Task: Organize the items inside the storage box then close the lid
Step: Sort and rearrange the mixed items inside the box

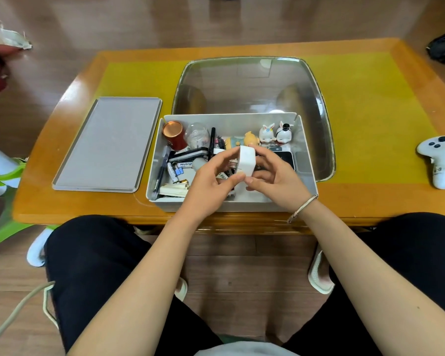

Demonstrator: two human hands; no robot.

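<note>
A grey storage box (309, 176) stands open at the table's near edge. Its flat grey lid (108, 145) lies on the table to the left. Above the box, my left hand (211, 183) and my right hand (272, 173) both grip a white plug adapter (246, 160) from either side. Inside the box lie a red can with a copper top (174, 134), a clear plastic capsule (197, 133), pens (212, 142), batteries (176, 170), two white rabbit figures (275, 133), a yellow figure (249, 138) and a dark flat device (287, 158).
A clear plastic tub (316, 80) sits right behind the box. A white game controller (439, 160) lies at the table's right side. My knees are under the table's front edge. A green stool (3, 181) stands to the left.
</note>
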